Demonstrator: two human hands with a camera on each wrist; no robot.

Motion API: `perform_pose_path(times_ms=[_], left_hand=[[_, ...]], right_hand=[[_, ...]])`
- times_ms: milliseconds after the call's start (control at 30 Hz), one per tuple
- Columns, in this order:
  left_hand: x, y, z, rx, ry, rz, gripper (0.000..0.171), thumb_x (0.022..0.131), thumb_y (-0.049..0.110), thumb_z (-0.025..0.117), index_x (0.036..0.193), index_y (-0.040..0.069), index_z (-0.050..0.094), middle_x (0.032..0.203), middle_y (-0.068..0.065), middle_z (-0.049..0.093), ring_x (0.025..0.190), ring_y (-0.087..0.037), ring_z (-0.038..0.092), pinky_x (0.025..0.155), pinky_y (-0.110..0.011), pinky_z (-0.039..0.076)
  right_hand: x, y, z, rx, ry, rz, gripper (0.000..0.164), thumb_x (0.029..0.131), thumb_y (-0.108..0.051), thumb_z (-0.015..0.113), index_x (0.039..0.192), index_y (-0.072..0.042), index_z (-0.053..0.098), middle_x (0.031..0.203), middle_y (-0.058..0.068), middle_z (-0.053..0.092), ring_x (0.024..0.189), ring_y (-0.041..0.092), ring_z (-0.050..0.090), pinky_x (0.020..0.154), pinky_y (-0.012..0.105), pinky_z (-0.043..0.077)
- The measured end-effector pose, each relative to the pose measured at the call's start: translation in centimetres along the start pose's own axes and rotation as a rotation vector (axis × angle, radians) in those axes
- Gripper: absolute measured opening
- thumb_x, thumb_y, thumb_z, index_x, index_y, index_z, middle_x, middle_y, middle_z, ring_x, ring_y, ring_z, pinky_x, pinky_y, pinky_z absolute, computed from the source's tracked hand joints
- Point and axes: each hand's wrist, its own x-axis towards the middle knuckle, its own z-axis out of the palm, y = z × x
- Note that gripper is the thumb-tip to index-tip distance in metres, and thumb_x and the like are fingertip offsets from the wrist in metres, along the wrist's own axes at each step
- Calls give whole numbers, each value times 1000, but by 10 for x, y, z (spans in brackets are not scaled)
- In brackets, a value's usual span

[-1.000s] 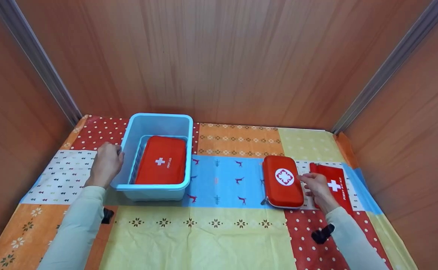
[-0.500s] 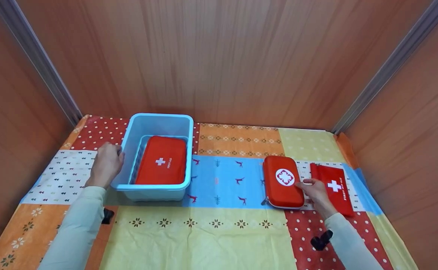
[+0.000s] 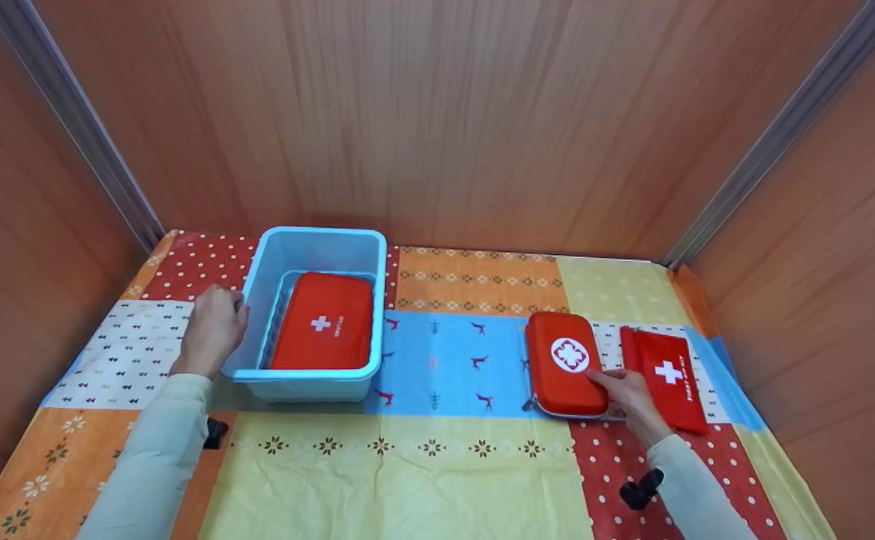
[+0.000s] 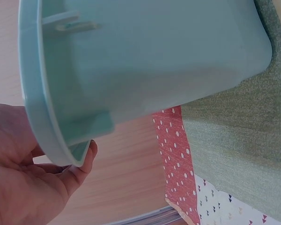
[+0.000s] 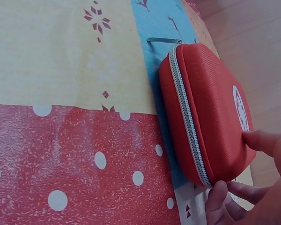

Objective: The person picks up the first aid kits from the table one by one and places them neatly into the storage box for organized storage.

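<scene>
My left hand (image 3: 212, 330) grips the left rim of a light blue plastic bin (image 3: 304, 373). The left wrist view shows its fingers (image 4: 82, 168) curled round the rim, near a corner. Inside the bin lies a red first aid pouch (image 3: 332, 345) with a white cross. Over on the right, my right hand (image 3: 632, 397) pinches the near right edge of a red zippered first aid case (image 3: 561, 334) with a round white emblem. Its thumb (image 5: 262, 140) presses on the top while other fingers touch the lower edge. The case lies flat on the cloth.
To the right of the case lies a flat red first aid kit pouch (image 3: 658, 349), close to my right hand. A patterned patchwork cloth (image 3: 400, 465) covers the table. Wood-grain panels (image 3: 437, 127) enclose the back and both sides.
My right hand has slid toward the near end of the first aid case, and its thumb now rests on the top. The left hand and the bin have stayed put.
</scene>
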Motion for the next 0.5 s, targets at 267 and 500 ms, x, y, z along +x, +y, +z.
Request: perform_pose_path(times_ms=[267,500], left_hand=[[-1,1,0,-6,6,-4,38,91,16,53,121,-7,50,99,-19,46,102,-40,49,78,-51,48],[1,-1,1,14,14,2,38,90,17,54,121,-6,51,98,-19,47,104,-42,49,79,-53,47]], right_hand=[[-2,8,1,42,-2,52,65,81,-44,62,124,0,41,110,12,55,94,27,52,86,39,45],[-2,10,2,51,-31,56,74,81,-45,62,130,0,32,125,15,42,105,30,43,87,42,44]])
